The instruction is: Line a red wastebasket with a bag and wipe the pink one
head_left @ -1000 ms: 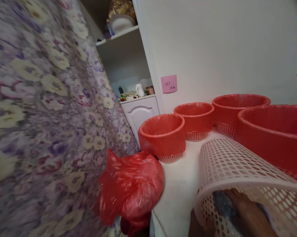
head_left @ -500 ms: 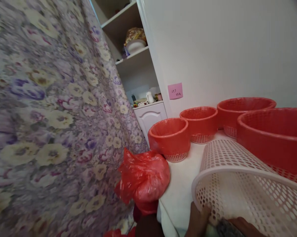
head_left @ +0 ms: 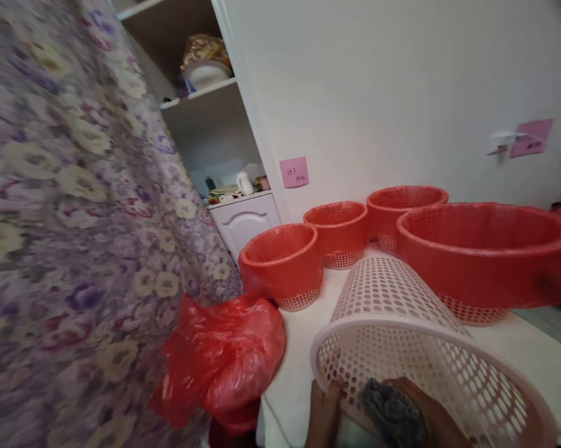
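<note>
A white perforated plastic basket (head_left: 392, 292) lies tipped on its side, its mouth facing me. Closed around the left part of its rim is my left hand (head_left: 326, 404); the thumb shows inside the rim. My right hand (head_left: 427, 407) reaches into the mouth, its fingers wrapped over a crumpled dark grey cloth (head_left: 392, 410). The cloth is close to the basket's lower inner wall; I cannot tell whether it touches. Part of both hands is cut off by the bottom edge.
Baskets lined with red plastic bags stand behind, including a large one (head_left: 476, 274) at right and a smaller one (head_left: 280, 264) at left. A red plastic bag (head_left: 234, 354) bulges at the white table's (head_left: 292, 367) left edge. A flowered curtain (head_left: 75, 249) hangs left.
My view has turned right, so the scene sits further left and a second pink note appears. The right hand and grey cloth now show more fully inside the basket's mouth.
</note>
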The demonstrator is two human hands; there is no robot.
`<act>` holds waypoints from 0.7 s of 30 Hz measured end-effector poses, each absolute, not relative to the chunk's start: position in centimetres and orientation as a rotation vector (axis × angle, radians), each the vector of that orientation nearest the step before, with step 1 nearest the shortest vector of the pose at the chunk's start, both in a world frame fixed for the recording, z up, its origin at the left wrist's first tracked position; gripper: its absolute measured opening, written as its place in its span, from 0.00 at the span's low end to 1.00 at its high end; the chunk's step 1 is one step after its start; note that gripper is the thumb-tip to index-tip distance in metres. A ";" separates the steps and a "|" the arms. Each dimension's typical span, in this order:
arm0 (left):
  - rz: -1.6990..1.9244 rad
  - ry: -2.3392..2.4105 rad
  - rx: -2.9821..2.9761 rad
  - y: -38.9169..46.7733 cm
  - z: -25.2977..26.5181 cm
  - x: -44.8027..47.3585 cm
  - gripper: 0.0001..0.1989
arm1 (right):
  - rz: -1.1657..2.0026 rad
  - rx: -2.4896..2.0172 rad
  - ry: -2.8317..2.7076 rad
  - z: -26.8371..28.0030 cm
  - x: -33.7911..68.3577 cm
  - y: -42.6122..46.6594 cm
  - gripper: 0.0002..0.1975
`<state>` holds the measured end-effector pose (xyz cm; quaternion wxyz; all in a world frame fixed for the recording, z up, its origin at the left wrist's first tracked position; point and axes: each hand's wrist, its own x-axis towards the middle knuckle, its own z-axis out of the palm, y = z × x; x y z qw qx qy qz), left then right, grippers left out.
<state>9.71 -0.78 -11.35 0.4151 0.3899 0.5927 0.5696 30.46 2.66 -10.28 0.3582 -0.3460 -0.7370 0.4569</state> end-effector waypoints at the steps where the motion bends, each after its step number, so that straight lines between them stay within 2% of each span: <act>1: 1.431 1.485 1.001 -0.6 -10.6 9.1 0.28 | 1.229 -0.860 -1.862 -9.8 30.1 2.8 0.23; 6: 1.390 1.457 1.137 1.1 -7.5 6.0 0.22 | 1.370 -0.833 -1.691 -7.6 27.6 3.6 0.19; 9: 1.336 1.438 1.170 2.0 -7.4 4.9 0.22 | 1.343 -0.877 -1.683 -7.2 27.2 4.5 0.20; 13: 1.264 1.315 1.228 2.9 -8.8 4.5 0.28 | 1.084 -1.028 -1.722 -8.3 28.6 7.0 0.28; 16: 1.268 1.171 1.338 3.3 -11.2 4.7 0.36 | 0.798 -1.203 -1.706 -9.0 29.7 9.6 0.31; 18: 1.300 1.171 1.323 3.6 -13.2 5.0 0.42 | 0.658 -1.338 -1.681 -8.8 29.5 11.5 0.30; 21: 1.250 1.205 1.242 3.9 -15.9 5.5 0.47 | 0.557 -1.427 -1.573 -8.2 28.2 14.4 0.22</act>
